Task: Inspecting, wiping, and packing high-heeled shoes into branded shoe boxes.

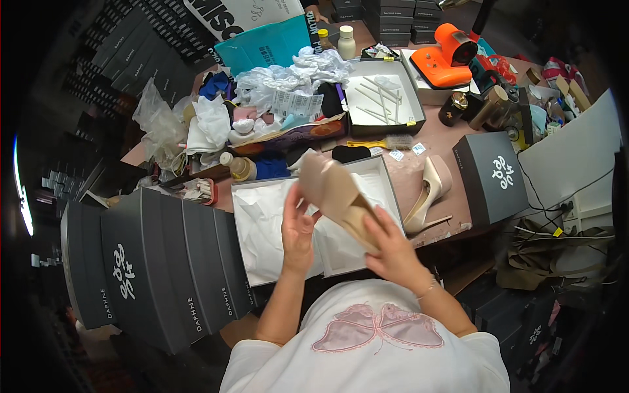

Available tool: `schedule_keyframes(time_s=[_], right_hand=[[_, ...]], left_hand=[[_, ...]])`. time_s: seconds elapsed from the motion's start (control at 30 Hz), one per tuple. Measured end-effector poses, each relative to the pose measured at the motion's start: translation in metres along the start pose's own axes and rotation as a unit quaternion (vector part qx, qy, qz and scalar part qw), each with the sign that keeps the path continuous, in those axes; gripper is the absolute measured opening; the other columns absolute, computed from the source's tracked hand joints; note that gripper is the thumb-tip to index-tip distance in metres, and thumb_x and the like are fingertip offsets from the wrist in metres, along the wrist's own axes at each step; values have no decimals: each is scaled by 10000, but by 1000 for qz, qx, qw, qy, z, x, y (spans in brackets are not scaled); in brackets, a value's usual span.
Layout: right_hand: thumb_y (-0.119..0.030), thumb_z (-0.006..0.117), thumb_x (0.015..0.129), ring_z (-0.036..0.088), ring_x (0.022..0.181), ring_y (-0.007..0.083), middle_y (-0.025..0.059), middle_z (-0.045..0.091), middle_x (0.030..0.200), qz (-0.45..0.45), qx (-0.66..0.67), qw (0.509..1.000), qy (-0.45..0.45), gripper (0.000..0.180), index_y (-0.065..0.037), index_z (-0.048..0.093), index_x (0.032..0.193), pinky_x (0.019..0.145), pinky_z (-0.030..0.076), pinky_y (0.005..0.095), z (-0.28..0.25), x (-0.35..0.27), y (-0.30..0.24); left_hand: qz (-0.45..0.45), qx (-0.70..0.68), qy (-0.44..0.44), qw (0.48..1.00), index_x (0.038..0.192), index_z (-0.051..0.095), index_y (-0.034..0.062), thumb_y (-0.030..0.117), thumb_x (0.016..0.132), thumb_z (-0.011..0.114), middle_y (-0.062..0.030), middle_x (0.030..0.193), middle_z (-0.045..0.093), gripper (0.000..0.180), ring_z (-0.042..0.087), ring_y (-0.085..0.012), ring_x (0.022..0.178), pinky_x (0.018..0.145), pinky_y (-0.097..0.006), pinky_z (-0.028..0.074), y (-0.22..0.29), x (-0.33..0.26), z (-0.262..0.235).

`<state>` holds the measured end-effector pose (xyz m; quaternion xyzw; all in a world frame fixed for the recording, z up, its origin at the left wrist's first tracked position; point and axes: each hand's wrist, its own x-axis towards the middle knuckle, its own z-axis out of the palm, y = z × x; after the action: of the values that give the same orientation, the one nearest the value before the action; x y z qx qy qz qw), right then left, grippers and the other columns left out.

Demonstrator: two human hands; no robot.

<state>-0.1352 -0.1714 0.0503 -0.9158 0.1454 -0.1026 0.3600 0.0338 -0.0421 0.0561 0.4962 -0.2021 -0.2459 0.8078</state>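
Both of my hands hold a beige shoe [337, 193] over an open grey shoe box [388, 185] lined with white tissue paper [262, 223]. My left hand [298, 232] grips the shoe's side from the left. Under the shoe's near end my right hand [392, 247] is wrapped around it. A second beige high-heeled shoe [429, 191] lies on its side on the brown table, just right of the box.
A stack of dark grey shoe boxes [157, 262] stands at my left. A dark box lid [491, 177] lies to the right of the heeled shoe. Behind are another open box [383, 97], an orange appliance [449, 56], bottles, plastic bags and clutter.
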Motion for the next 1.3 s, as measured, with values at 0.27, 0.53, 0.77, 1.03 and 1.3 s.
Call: schedule_keyframes(time_s=[0.27,0.53,0.77,1.03,1.3], right_hand=[[-324,686,704,674,894,285,231,633,1044,182,594,783,20,693,84,472,1222,750,584,369,-90,-65,106],[-417,491,839,589,1004,418,273,539,1181,37,907,418,44,708,56,388,1355,615,603,427,-64,-80,148],[-442,476,840,619,743,334,263,569,1084,29,885,462,50,689,46,437,1325,532,578,333,-74,-97,120],[-406,730,640,633,998,271,200,590,1165,126,740,648,-131,918,113,401,1323,797,548,323,-94,-127,41],[-273,566,871,649,727,203,143,611,1014,273,578,738,-216,524,17,433,1287,546,565,305,-18,-86,32]], left_hand=[[-314,565,-174,743,1029,621,-53,284,869,657,-109,831,650,375,595,-157,509,505,-267,479,-95,118,-13],[51,470,-165,865,994,594,-44,15,894,545,-77,925,583,126,588,-138,624,565,-267,482,20,114,88],[176,636,-360,660,677,613,-26,132,827,560,-146,795,590,224,572,-322,763,716,-415,483,41,90,114],[240,558,-381,697,663,631,11,123,752,665,-124,778,608,147,585,-296,843,710,-412,493,26,-4,52],[130,603,-27,786,878,615,-3,100,810,701,-129,1006,591,151,584,-294,875,764,-367,490,-18,-103,-125]])
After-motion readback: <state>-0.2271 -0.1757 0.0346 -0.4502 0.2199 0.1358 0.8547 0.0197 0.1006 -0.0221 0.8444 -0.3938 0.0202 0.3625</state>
